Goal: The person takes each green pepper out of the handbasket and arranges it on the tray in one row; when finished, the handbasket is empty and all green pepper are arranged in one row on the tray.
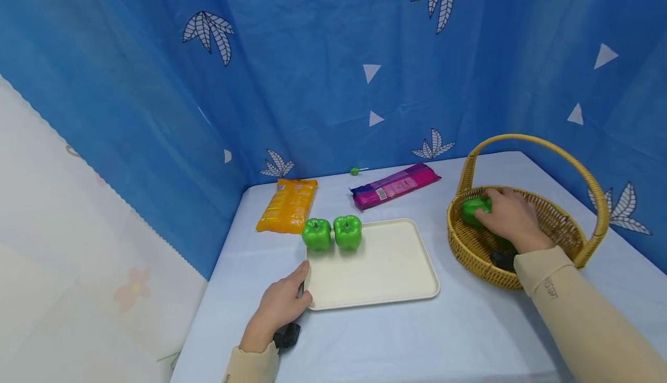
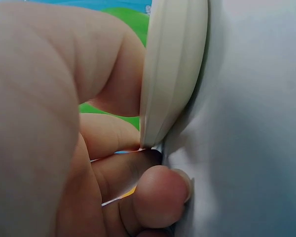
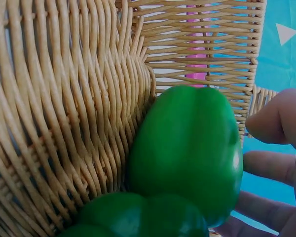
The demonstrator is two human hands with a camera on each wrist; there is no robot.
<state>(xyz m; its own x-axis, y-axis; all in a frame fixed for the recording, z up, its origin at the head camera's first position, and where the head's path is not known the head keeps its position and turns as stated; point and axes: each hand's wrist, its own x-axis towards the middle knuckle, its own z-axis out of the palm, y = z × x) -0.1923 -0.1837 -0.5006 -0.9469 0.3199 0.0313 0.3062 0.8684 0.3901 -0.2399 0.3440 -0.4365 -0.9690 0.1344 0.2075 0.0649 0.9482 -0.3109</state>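
Observation:
A cream tray [image 1: 375, 273] lies on the table with two green bell peppers [image 1: 316, 234] [image 1: 347, 233] side by side at its back left corner. My left hand [image 1: 283, 299] rests at the tray's left edge, index finger extended and thumb on the rim. In the left wrist view the thumb meets the rim [image 2: 172, 74], with the other fingers bent beside it. My right hand [image 1: 510, 215] reaches into a wicker basket [image 1: 560, 223]. Its fingers lie along one side of a green bell pepper [image 3: 187, 153], the thumb apart from it. Another green pepper [image 3: 138, 217] lies below that one.
Behind the tray lie an orange packet [image 1: 289, 206], a pink and purple packet [image 1: 396, 186] and a small green lollipop-like item [image 1: 355, 171]. The basket's tall handle [image 1: 542, 139] arches over it. A blue patterned curtain [image 1: 333, 81] hangs along the table's back.

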